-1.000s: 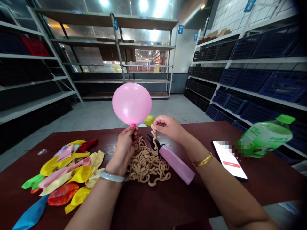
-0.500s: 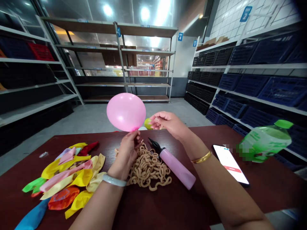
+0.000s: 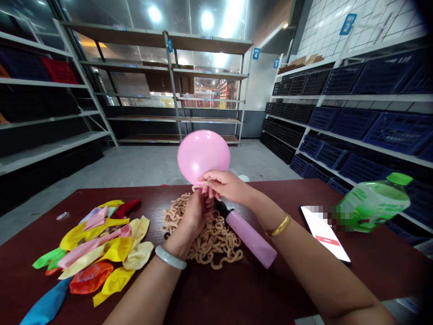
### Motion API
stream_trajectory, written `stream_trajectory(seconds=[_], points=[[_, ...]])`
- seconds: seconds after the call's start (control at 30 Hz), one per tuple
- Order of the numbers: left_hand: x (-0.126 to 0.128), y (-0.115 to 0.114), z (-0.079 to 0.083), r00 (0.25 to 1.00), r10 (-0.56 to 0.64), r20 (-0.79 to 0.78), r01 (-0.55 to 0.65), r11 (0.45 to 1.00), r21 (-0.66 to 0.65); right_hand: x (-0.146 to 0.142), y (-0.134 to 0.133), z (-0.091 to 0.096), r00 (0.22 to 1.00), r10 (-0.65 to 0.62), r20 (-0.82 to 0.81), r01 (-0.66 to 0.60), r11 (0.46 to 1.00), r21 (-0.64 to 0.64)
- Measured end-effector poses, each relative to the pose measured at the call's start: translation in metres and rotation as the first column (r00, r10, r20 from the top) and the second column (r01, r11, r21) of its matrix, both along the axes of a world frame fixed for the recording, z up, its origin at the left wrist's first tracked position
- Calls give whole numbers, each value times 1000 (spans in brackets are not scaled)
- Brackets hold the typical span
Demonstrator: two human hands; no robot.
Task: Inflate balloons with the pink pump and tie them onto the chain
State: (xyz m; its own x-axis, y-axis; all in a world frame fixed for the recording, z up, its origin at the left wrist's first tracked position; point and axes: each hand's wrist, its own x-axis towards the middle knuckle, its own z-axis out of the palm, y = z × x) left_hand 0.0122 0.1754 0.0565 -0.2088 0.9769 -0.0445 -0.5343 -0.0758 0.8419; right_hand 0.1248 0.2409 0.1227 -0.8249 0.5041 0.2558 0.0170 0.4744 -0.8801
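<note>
Two narrow grips: left hand (image 3: 196, 210) holds pink balloon (image 3: 203, 152) by its neck, best pinched tight while right hand (image 3: 223, 186), gripping tan cord (image 3: 195, 187), works close.

Inflated pink balloon (image 3: 203, 153), apparently neck-down

The table (image 3: 203, 293) is dark red-brown. On its left side lies a messy heap of flat balloons (image 3: 117, 249), yellow, pink, green, red and orange, with a blue one (image 3: 49, 303) at the near left. A tiny clear scrap (image 3: 62, 216) is at the far left. In the middle is a pile of wiggly tan strings (image 3: 214, 246), with a pink pump (image 3: 252, 239) beside it. On the right are a lit phone (image 3: 326, 232) and a green bottle (image 3: 377, 203).
</note>
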Motion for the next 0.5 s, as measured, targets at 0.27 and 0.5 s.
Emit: stream_trajectory(seconds=[0.27, 0.5], points=[[2, -12, 16, 1000, -3, 14, 4, 1000, -23, 10, 4, 1, 969, -224, 107, 175, 922, 345], [-5, -6, 8, 973, 190, -130, -193, 981, -9, 10, 10, -18, 978, -199, 60, 177, 949, 262]])
